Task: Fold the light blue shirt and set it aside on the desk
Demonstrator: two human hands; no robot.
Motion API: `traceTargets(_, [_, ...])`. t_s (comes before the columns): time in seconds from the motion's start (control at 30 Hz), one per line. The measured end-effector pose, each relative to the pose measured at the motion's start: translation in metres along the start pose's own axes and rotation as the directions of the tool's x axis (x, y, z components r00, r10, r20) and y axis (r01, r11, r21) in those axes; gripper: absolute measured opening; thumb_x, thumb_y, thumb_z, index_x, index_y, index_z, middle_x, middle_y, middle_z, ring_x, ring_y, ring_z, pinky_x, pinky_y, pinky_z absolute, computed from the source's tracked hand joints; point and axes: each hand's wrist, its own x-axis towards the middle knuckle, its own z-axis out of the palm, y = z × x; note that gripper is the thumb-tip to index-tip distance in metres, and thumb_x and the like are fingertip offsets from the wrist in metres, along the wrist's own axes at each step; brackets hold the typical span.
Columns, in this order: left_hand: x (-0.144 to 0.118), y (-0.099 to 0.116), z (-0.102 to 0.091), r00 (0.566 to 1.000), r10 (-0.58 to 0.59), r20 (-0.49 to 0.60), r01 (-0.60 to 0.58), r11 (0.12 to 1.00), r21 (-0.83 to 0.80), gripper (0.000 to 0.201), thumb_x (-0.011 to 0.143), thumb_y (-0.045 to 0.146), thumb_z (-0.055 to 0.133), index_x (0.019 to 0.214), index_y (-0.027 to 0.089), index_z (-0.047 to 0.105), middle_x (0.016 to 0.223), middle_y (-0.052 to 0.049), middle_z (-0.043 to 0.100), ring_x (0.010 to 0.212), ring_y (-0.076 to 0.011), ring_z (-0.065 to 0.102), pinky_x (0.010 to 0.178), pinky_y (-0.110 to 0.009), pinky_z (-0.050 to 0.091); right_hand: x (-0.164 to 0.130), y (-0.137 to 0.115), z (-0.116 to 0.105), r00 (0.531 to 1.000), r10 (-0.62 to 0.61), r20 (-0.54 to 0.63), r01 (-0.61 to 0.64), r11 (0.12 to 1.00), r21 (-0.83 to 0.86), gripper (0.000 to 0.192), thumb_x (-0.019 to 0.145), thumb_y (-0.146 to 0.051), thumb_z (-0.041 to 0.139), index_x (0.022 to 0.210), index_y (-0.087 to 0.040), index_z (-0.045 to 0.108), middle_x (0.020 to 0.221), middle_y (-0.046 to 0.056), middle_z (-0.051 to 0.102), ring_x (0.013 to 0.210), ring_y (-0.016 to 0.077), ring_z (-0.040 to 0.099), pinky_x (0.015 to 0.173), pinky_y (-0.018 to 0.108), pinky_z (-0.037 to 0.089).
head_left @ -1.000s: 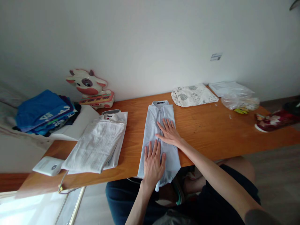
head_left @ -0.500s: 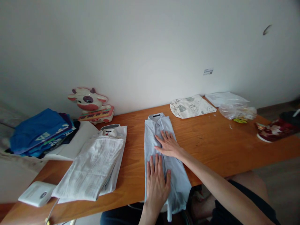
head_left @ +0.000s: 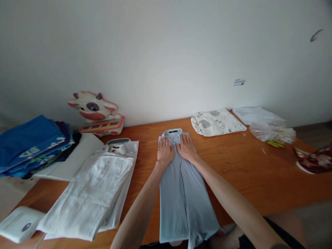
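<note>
A light grey-blue collared shirt (head_left: 172,204) lies lengthwise on the wooden table, its sides folded in and its collar toward the wall. The lower end reaches over the table's front edge. My left hand (head_left: 165,151) rests flat on the shirt's left shoulder, just below the collar. On the opposite shoulder lies my right hand (head_left: 187,147), palm down with fingers stretched out. Both hands press on the cloth without gripping it. To the left is a stack of folded white shirts (head_left: 90,193).
Blue folded clothes (head_left: 33,145) sit at the far left, near a cow-shaped toy keyboard (head_left: 97,114). A white device (head_left: 20,224) lies at the front left. Toward the back right are a patterned cloth (head_left: 218,122), papers (head_left: 256,114), a plastic bag (head_left: 273,131) and a dark red item (head_left: 316,160).
Both hands have moved up the shirt toward the collar; my left hand came from its lower part and now lies level with my right. The view has shifted slightly.
</note>
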Motion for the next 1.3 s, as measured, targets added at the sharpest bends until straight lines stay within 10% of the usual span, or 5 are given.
traceTargets(0.53, [0.012,0.007,-0.02,0.993,-0.106,-0.049,0.088,0.953,-0.29,0.062,0.111,0.04,0.041,0.153,-0.005,0.049,0.167,-0.032,0.043,0.162,-0.0409,0.032,0.13,-0.066,0.025,0.005,0.001,-0.04,0.999,-0.014,0.037,0.005,0.972,0.234,0.069,0.111,-0.042,0.037,0.168,-0.003,0.033,0.178,0.023,0.021,0.167,0.0358,0.014,0.135,0.059,0.011])
traceTargets(0.77, [-0.289,0.035,-0.071,0.771,-0.502,-0.393,0.062,0.672,-0.738,0.021,0.106,0.038,0.058,0.104,0.021,0.071,0.094,-0.003,0.073,0.093,-0.0218,0.072,0.092,-0.039,0.058,-0.323,0.004,-0.082,0.948,0.316,-0.027,-0.162,0.556,0.815,0.022,0.105,-0.043,0.058,0.108,-0.024,0.07,0.1,0.009,0.073,0.089,0.0247,0.071,0.079,0.038,0.062])
traceTargets(0.9, [-0.43,0.026,-0.037,0.644,-0.761,-0.078,0.433,0.446,-0.783,0.036,0.097,0.046,0.071,0.126,0.024,0.067,0.118,-0.006,0.074,0.108,-0.0255,0.073,0.091,-0.038,0.06,-0.458,0.016,-0.033,0.775,0.6,0.198,-0.495,0.382,0.78,0.038,0.09,-0.051,0.076,0.116,-0.025,0.069,0.111,0.012,0.076,0.101,0.0314,0.076,0.086,0.045,0.066])
traceTargets(1.13, [-0.392,-0.019,-0.026,0.832,-0.412,0.373,0.554,0.569,-0.608,0.06,0.082,0.064,0.079,0.119,0.016,0.076,0.125,-0.016,0.079,0.127,-0.0387,0.07,0.113,-0.053,0.053,-0.418,0.025,0.016,0.815,0.37,0.446,-0.57,0.374,0.732,0.074,0.071,-0.067,0.081,0.128,-0.022,0.072,0.129,0.015,0.077,0.127,0.0392,0.07,0.11,0.056,0.056])
traceTargets(1.3, [-0.397,-0.007,-0.033,0.772,-0.327,0.545,0.63,0.509,-0.587,0.057,0.085,0.068,0.074,0.1,0.013,0.08,0.102,-0.013,0.082,0.1,-0.0369,0.075,0.092,-0.045,0.061,-0.418,0.031,0.009,0.79,0.264,0.553,-0.612,0.376,0.696,0.059,0.076,-0.075,0.073,0.1,-0.021,0.081,0.106,0.013,0.083,0.111,0.0414,0.076,0.104,0.057,0.059])
